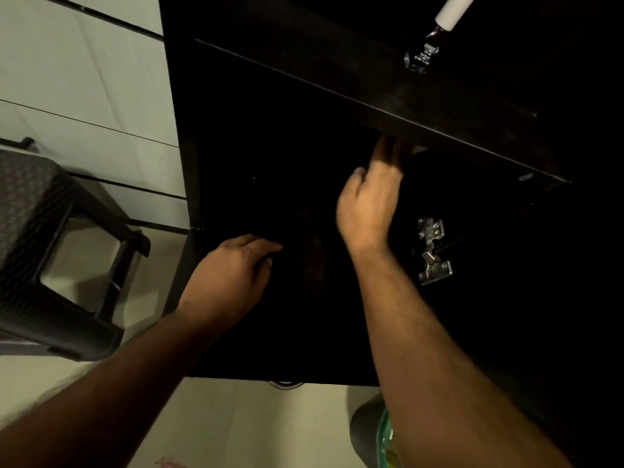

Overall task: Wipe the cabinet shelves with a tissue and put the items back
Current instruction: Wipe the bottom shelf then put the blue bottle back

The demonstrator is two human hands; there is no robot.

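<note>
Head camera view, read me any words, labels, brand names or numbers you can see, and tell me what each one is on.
Small bottle with a white cap, on the dark cabinet top: white print in several lines, too small and blurred to read.
Metal hinge inside the cabinet: no readable marking.
Nothing else in view carries text.

Two hands are in view: the left hand (233,278) low against the dark cabinet (256,136), the right hand (368,204) higher, just under the cabinet's one visible shelf edge (371,96). One small bottle (435,32) with a white cap lies above that shelf edge. One metal hinge (432,251) sits right of the right hand. One dark stool (50,238) stands left of the cabinet.
</note>
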